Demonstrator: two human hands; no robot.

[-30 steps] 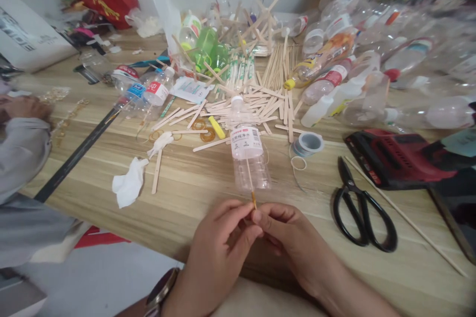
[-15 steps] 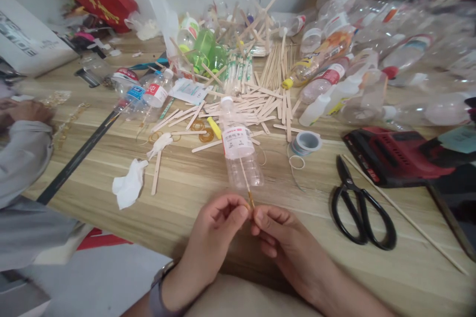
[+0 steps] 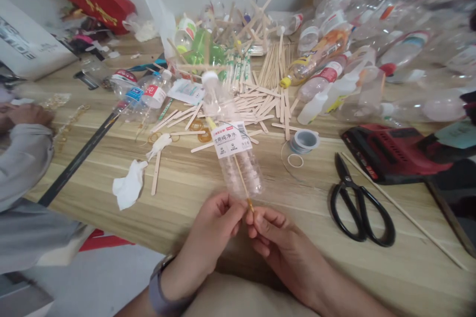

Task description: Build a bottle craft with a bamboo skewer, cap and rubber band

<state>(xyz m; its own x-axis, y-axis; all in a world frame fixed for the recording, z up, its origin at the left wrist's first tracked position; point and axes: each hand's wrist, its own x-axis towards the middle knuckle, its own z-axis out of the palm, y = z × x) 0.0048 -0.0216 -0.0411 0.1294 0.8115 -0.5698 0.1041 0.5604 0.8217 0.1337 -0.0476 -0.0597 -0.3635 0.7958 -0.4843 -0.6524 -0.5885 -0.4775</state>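
Note:
A clear plastic bottle (image 3: pixel 243 173) with a white label and white cap lies tilted in front of me, its base toward my hands. A thin wooden stick (image 3: pixel 241 176) runs along it and sticks out past the base. Around the stick's near end is a yellow-brown rubber band (image 3: pixel 250 204), wound tight. My right hand (image 3: pixel 277 233) pinches the stick's tip between thumb and fingers. Closed beside it, my left hand (image 3: pixel 219 223) presses thumb and forefinger together at the band; what is between them is hidden.
Black scissors (image 3: pixel 347 183), a long stick (image 3: pixel 405 213) and a red power tool (image 3: pixel 386 153) lie at right. A thread spool (image 3: pixel 304 141) sits nearby. Behind are flat wooden sticks (image 3: pixel 256 104) and many bottles (image 3: pixel 327 77). Another person's sleeve (image 3: pixel 28 158) is at left.
The bottle has swung its capped end to the left and its label has turned more toward me. My hands stay together at the stick's end, having shifted slightly.

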